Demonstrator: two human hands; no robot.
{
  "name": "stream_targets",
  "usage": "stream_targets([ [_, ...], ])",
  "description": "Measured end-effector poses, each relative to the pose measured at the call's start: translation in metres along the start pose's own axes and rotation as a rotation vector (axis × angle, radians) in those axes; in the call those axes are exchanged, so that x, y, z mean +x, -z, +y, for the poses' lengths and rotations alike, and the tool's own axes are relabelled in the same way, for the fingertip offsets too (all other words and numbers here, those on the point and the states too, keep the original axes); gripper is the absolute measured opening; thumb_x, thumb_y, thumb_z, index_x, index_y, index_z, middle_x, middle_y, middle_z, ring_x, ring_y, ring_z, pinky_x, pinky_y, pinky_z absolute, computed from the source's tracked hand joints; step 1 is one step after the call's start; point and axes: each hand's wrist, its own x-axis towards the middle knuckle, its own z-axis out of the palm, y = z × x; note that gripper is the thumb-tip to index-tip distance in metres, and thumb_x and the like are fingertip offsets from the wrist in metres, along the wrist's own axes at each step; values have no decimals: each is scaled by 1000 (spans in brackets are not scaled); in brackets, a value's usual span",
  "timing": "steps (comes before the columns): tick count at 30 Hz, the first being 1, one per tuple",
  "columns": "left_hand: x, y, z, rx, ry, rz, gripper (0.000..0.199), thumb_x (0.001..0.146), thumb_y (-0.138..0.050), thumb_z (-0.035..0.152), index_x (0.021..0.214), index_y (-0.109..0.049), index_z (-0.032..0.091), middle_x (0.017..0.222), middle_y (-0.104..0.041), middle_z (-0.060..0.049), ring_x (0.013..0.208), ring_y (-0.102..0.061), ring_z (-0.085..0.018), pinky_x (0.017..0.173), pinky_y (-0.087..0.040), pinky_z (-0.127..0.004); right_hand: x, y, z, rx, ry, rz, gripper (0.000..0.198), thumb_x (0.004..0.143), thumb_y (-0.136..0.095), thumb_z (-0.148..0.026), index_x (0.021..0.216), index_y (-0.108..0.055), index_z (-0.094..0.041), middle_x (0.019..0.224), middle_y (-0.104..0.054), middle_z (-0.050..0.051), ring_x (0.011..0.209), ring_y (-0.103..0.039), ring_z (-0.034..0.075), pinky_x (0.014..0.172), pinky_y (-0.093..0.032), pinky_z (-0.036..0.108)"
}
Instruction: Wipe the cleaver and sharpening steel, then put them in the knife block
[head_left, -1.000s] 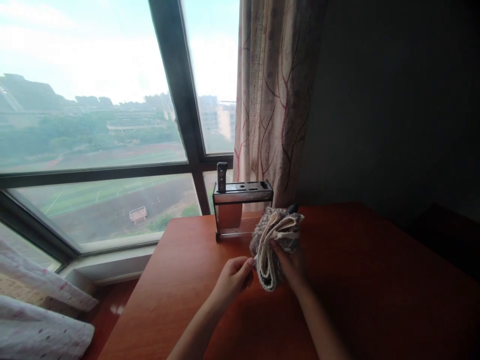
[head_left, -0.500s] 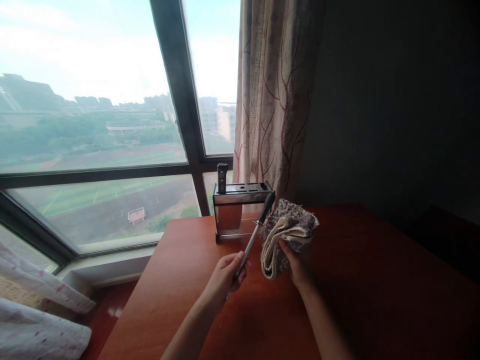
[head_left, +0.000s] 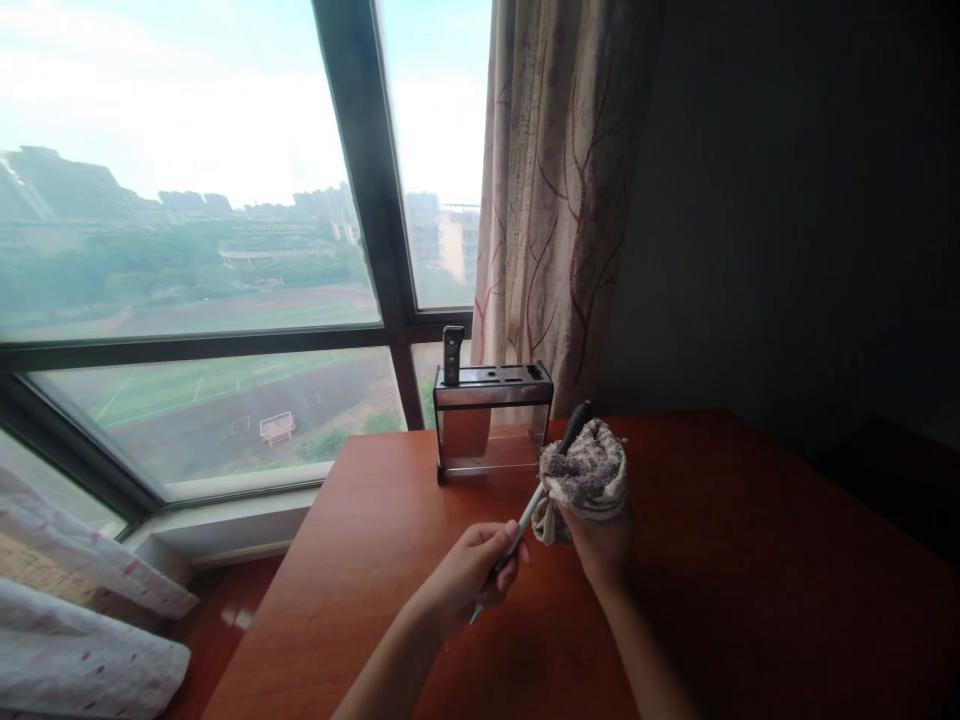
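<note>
A honing steel (head_left: 533,504) slants up and away in front of me, its black handle at the far end. My left hand (head_left: 491,565) is closed round the metal rod, near its lower end, with the tip poking out below. Bunched in my right hand (head_left: 600,545) is a grey and cream cloth (head_left: 589,475), folded over the rod just below the handle. The cloth hides part of the steel and most of my right fingers. Beyond both hands stands a knife block (head_left: 491,378) with clear sides, holding one knife (head_left: 452,355) upright at its left end.
A reddish-brown wooden table (head_left: 360,530) lies under my hands. Large windows (head_left: 187,250) rise behind and to the left, with a patterned curtain (head_left: 547,200) behind the knife block. A pale curtain (head_left: 90,650) hangs at the lower left.
The cloth has moved from beside the steel onto it and now wraps the rod near the handle. The steel has shifted slightly right with my left hand.
</note>
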Motion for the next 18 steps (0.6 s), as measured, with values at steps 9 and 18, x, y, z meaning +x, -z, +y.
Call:
stream_targets([
  [9, 2, 6, 1, 157, -95, 109, 50, 78, -54, 61, 76, -63, 12, 45, -46, 4, 36, -28, -5, 37, -12, -21, 2, -1, 1, 525, -627, -288, 35, 67, -73, -48, 89, -68, -22, 78, -74, 2, 70, -68, 24, 68, -55, 38],
  [18, 6, 8, -4, 187, -112, 111, 50, 77, -55, 62, 72, -60, 13, 48, -41, 5, 41, -26, -6, 41, -11, -22, -1, 2, -2, 579, -691, -396, 30, 60, -78, -39, 82, -68, -21, 76, -74, 2, 75, -69, 26, 74, -55, 41],
])
